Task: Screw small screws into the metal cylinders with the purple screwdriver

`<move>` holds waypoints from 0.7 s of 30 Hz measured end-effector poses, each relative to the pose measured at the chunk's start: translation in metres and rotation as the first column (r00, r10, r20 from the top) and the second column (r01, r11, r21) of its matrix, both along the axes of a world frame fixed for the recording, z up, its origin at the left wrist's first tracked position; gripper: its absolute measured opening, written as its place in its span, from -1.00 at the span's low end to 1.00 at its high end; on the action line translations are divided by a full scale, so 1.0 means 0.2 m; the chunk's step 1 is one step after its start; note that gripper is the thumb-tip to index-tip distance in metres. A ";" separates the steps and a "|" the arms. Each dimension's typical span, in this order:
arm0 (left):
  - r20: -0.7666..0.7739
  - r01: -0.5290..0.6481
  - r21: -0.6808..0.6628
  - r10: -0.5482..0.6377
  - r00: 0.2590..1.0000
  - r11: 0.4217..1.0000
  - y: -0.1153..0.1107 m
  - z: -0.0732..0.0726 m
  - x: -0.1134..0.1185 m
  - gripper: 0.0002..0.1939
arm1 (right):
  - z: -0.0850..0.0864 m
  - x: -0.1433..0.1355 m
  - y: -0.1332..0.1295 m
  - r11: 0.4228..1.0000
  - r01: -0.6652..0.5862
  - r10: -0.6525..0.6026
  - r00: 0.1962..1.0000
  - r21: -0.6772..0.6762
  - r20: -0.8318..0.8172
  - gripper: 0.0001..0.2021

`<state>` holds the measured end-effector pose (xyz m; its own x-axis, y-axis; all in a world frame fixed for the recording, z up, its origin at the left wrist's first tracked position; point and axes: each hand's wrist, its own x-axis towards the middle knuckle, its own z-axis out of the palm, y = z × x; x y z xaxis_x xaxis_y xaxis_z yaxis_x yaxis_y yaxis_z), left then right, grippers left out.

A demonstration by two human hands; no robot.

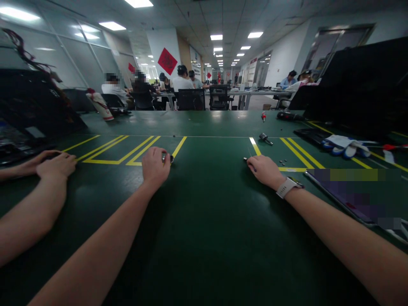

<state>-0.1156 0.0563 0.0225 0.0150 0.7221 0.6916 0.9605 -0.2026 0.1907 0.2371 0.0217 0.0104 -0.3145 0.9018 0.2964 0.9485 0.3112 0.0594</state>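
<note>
My left hand [155,168] is closed around a small shiny metal piece [171,159], held just above the green table. Most of that piece is hidden by the fingers, so its kind does not show. My right hand [264,171], with a watch on the wrist, rests near the table with its fingers closed on a small thin piece; only its dark metallic tip [245,159] sticks out to the left. Several tiny round parts [283,162] lie right of that hand. Behind it is a small metal part with a shaft, like a drill chuck [265,138].
At left are a co-worker's hands [57,163]. White-and-blue gloves [346,145] lie on the right by a dark tray [307,137]. Further back are a power drill [289,116] and a red-handled tool [263,115]. Yellow tape [105,161] marks the green table [204,238]. Dark screens flank both sides.
</note>
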 end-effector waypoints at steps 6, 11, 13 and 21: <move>-0.058 -0.089 -0.015 0.088 0.994 0.996 0.09 -0.03 -0.19 -0.67 | -0.01 0.23 0.06 0.977 0.210 -0.212 0.975 0.033 0.064 -0.75; -0.019 -0.111 -0.052 0.110 0.994 0.992 0.14 -0.03 -0.29 -0.72 | -0.03 0.28 0.06 0.957 0.287 -0.289 0.955 0.041 0.067 -0.76; -0.028 -0.077 -0.083 0.075 0.997 0.994 0.16 -0.03 -0.30 -0.69 | -0.03 0.28 0.06 0.954 0.295 -0.298 0.953 0.042 0.059 -0.77; -0.116 0.165 -0.404 -0.229 0.967 0.900 0.27 -0.01 -0.20 -0.56 | -0.04 0.27 0.06 0.950 0.296 -0.298 0.954 0.100 0.009 -0.74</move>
<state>-0.1555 0.1110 0.0196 0.2696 0.9032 0.3341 0.9324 -0.3316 0.1439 0.2915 0.0338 0.0030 -0.0445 0.9230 0.3823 0.9951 0.0072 0.0984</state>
